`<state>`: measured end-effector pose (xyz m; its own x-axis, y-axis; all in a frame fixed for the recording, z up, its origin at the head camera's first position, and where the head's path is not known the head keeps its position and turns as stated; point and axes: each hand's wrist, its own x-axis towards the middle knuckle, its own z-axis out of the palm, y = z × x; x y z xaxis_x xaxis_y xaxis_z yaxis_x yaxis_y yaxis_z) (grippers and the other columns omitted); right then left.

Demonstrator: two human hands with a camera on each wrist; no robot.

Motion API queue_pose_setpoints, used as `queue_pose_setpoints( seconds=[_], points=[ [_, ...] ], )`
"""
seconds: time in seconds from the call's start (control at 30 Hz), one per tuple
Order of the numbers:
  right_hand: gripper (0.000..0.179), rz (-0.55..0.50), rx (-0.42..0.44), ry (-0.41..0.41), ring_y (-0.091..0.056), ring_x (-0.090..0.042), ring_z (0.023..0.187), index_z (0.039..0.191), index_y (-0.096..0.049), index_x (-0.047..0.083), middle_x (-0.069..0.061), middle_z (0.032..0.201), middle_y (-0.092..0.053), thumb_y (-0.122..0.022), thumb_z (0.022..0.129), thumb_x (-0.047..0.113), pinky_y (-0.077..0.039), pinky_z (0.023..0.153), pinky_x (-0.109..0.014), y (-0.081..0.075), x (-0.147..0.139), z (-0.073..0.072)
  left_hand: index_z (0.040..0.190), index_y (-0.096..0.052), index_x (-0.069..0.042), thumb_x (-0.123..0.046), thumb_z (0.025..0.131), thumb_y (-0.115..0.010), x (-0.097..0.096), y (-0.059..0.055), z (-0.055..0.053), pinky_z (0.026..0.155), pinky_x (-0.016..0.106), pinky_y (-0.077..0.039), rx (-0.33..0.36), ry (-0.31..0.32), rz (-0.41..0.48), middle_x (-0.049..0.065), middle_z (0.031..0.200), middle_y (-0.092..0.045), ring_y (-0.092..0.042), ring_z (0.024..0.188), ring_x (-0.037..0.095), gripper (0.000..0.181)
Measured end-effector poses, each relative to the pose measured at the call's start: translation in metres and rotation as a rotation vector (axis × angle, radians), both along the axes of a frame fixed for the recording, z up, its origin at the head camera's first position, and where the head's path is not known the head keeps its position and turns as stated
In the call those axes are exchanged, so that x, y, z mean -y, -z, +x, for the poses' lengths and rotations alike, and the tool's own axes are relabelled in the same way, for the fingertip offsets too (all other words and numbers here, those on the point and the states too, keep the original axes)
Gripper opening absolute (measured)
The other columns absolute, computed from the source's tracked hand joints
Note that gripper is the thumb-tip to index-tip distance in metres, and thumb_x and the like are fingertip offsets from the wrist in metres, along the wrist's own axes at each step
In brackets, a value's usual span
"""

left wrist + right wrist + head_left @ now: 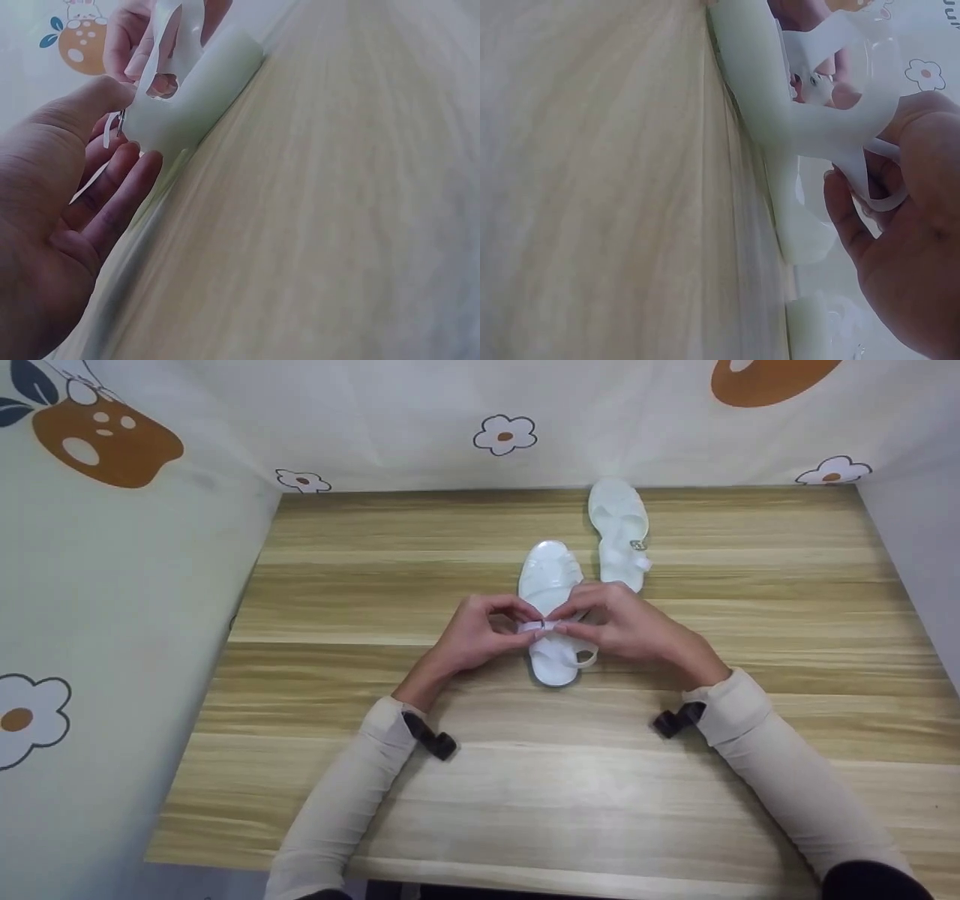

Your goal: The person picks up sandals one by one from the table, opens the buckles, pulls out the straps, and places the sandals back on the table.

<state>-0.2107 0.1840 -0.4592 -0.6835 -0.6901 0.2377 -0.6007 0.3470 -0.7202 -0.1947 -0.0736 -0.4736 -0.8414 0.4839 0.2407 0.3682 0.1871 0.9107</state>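
A white sandal lies on the table with its toe end pointing away from me. Over its middle my two hands meet at the strap. My left hand pinches the strap's left part, where a small metal buckle piece shows by the fingertips in the left wrist view. From the other side my right hand pinches the strap's right end between thumb and fingers. In the right wrist view a looped white strap passes by the right fingers. The fingertips partly hide the buckle.
A second white sandal lies beyond the right hand, near the back edge, with a buckle on its side. The wood-grain table is bordered at the back and left by a patterned cloth.
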Motion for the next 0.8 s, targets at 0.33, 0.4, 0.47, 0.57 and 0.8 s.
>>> queue_pose_setpoints(
  seconds=[0.33,0.4,0.47,0.57,0.8],
  points=[
    [0.017,-0.010,0.042,-0.027,-0.060,-0.010,0.086,0.110,-0.078,0.024,0.012,0.095,-0.071,-0.072,0.094,0.024,-0.049,0.076,-0.028,0.001,-0.003,-0.001,0.101,-0.076,-0.005,-0.012,0.082,-0.083,0.000,0.017,-0.009,0.082,0.047,-0.057,-0.023,0.016,0.001,0.010,0.093,-0.076,-0.069,0.087,0.022,0.022],
    [0.017,-0.021,0.059,-0.032,-0.059,-0.011,0.085,0.110,-0.078,0.024,0.011,0.094,-0.071,-0.072,0.094,0.022,-0.048,0.074,-0.027,0.002,-0.003,-0.001,0.101,-0.076,-0.008,-0.015,0.082,-0.084,0.000,0.021,-0.011,0.082,0.045,-0.057,-0.033,0.016,-0.001,0.007,0.092,-0.076,-0.070,0.086,0.019,0.021],
    [0.018,-0.026,0.070,-0.035,-0.059,-0.011,0.086,0.110,-0.078,0.023,0.010,0.095,-0.071,-0.071,0.094,0.022,-0.047,0.074,-0.025,0.003,-0.003,-0.001,0.100,-0.077,-0.011,-0.018,0.082,-0.084,0.001,0.024,-0.013,0.081,0.042,-0.058,-0.039,0.022,0.005,0.004,0.092,-0.076,-0.069,0.086,0.016,0.021],
    [0.019,-0.031,0.093,-0.038,-0.059,-0.012,0.087,0.112,-0.078,0.024,0.010,0.097,-0.071,-0.071,0.095,0.022,-0.047,0.075,-0.023,0.003,-0.004,-0.002,0.100,-0.077,-0.015,-0.023,0.082,-0.084,0.003,0.025,-0.014,0.080,0.037,-0.058,-0.044,0.028,0.012,0.000,0.091,-0.076,-0.069,0.085,0.013,0.020],
    [0.020,-0.035,0.132,-0.029,-0.061,-0.013,0.091,0.114,-0.077,0.024,0.007,0.101,-0.073,-0.069,0.096,0.021,-0.048,0.077,-0.021,0.002,-0.005,-0.001,0.100,-0.077,-0.017,-0.028,0.084,-0.083,0.003,0.025,-0.014,0.080,0.033,-0.058,-0.059,0.029,0.023,-0.005,0.091,-0.075,-0.069,0.086,0.010,0.020]
  ],
)
